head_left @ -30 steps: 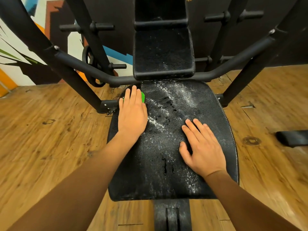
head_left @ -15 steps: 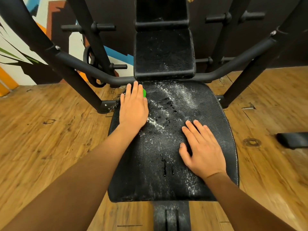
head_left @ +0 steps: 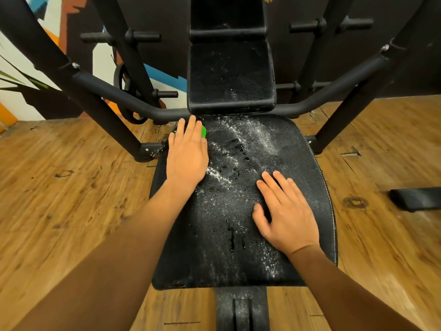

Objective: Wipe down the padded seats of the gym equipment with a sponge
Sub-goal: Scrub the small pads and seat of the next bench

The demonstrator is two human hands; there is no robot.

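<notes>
Seat: big black pad, bumpy skin, pale stitching down the right edge; fills the middle of the frame.
Seat top: wet and shiny, with dark drops and white foamy specks in a stripe from the top middle down to the lower right.
Back pad: black, just above the seat in the top middle; wet too, with a few white specks near its lower edge.
Sponge: bright green; at the top left corner of the seat, under the left hand; only a small bit peeking out beside the fingers.
Left hand: flat, palm down, fingers straight and close together; pressing on the sponge, fingertips almost at the black bar.
Right hand: flat, palm down, fingers a little spread; resting on the bare seat, right of the middle; holding nothing.
Hands: well apart, one on each side of the wet stripe.
Bar: black, bent, running behind the seat from left to right.
Floor: brown wood with dark marks, on both sides of the seat.
</notes>
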